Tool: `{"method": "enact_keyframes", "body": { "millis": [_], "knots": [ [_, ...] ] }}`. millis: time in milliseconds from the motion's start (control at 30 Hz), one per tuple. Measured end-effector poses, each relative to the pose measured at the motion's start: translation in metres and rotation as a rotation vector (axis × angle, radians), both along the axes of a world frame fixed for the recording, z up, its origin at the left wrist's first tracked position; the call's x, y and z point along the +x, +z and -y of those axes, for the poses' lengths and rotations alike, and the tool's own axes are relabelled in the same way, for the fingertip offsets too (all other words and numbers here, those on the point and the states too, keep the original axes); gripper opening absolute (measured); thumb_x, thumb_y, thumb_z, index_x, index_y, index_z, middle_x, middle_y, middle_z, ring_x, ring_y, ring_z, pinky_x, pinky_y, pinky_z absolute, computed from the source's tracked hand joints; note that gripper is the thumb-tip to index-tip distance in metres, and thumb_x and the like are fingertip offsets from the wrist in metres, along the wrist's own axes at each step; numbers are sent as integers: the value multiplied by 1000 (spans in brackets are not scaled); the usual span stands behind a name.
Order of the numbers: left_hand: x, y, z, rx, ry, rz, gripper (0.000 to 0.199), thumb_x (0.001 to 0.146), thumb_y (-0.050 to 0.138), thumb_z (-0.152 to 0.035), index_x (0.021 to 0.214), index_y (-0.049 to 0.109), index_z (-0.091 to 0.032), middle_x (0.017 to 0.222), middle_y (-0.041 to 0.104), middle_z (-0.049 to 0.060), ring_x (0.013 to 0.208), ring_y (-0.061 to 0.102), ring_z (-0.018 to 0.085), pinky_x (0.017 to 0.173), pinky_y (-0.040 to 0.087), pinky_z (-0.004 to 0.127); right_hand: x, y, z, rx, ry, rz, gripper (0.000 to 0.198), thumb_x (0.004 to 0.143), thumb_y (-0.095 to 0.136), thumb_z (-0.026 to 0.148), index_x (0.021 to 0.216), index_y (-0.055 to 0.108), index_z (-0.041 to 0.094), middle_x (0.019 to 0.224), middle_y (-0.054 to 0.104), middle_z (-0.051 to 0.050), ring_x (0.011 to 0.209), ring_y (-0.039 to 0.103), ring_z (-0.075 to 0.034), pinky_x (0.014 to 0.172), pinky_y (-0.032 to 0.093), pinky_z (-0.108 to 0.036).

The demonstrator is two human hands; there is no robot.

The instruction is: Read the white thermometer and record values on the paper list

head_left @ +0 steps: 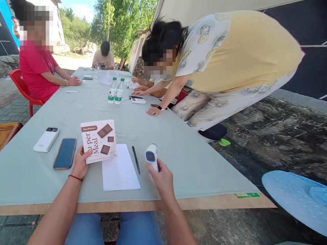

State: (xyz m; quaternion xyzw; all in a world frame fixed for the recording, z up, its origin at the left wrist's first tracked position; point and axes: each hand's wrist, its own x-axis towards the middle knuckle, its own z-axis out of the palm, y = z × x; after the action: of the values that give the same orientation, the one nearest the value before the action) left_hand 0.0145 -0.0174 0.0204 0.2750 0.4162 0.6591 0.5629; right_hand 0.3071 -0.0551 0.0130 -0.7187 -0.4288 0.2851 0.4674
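My left hand [81,161] grips the lower left edge of a white and brown meal packet [102,139] printed with chocolate squares, held tilted above the table. In my right hand [163,177] is a white infrared thermometer [152,156] with a blue-rimmed screen facing me; my fingers wrap its handle. Between the hands, a sheet of paper [121,175] with a column of small marks lies flat, its upper left part behind the packet. A black pen [136,160] rests just right of the sheet.
A smartphone [64,153] and a white power bank [47,140] lie to the left. Two water bottles [115,91] stand farther up the table [76,190], before a clear plastic basin [103,77]. A person in yellow leans over the right side; other people sit around.
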Motion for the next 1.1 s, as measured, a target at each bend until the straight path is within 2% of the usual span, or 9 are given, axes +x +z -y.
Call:
{"method": "enact_keyframes", "body": {
  "millis": [133,200,267,333,400,567,767,967,1100],
  "knots": [
    [-1,-2,-1,14,4,-65,61,56,87,-33,109,61,-18,112,69,10,103,65,29,88,51,42,-64,18,12,127,166,-537,41,59,69,49,84,66,17,71,64,-3,68,55,-19,62,45,-30],
    [-2,-1,-1,22,-8,-95,62,56,87,-34,110,60,-19,112,69,10,104,65,29,87,52,41,-92,26,15,172,287,-761,41,63,67,49,89,65,17,72,63,-3,64,54,-17,59,44,-29],
    [-3,0,-1,35,-25,-120,62,56,87,-34,110,60,-18,112,69,10,104,65,29,86,52,39,-112,33,15,200,376,-885,39,70,63,50,91,65,17,71,61,-2,62,52,-16,56,43,-28],
    [-4,0,-2,42,-34,-136,63,56,87,-34,110,59,-17,112,69,10,104,65,28,85,52,37,-125,38,12,207,390,-855,35,74,60,51,81,63,17,66,58,-1,58,49,-14,52,41,-27],
    [-4,0,-2,44,-40,-140,63,56,87,-35,109,59,-17,111,69,10,102,65,28,83,52,36,-131,39,10,212,351,-717,36,74,61,53,73,61,18,62,56,0,56,47,-14,52,40,-26],
    [-1,2,0,44,-76,-121,58,57,86,-37,105,61,-15,106,70,11,94,67,27,77,52,35,-127,37,13,180,299,-468,39,72,62,58,72,60,19,59,58,0,56,51,-16,55,42,-28],
    [3,4,2,45,-91,-104,58,58,86,-37,106,61,-15,109,70,11,98,67,28,83,52,37,-122,34,16,134,304,-347,37,74,57,55,76,64,18,63,65,-3,60,59,-20,59,44,-29],
    [4,2,3,55,-64,-88,57,56,87,-34,103,61,-15,112,69,12,108,64,30,91,50,41,-124,38,13,50,286,-316,33,71,58,53,68,62,20,60,64,-3,58,56,-19,57,42,-29],
    [5,2,4,60,-74,-69,62,56,87,-34,109,60,-16,111,70,11,106,64,30,90,50,41,-126,44,12,22,279,-319,33,68,58,53,63,61,20,59,64,-3,58,56,-19,58,43,-30]
  ]
}}
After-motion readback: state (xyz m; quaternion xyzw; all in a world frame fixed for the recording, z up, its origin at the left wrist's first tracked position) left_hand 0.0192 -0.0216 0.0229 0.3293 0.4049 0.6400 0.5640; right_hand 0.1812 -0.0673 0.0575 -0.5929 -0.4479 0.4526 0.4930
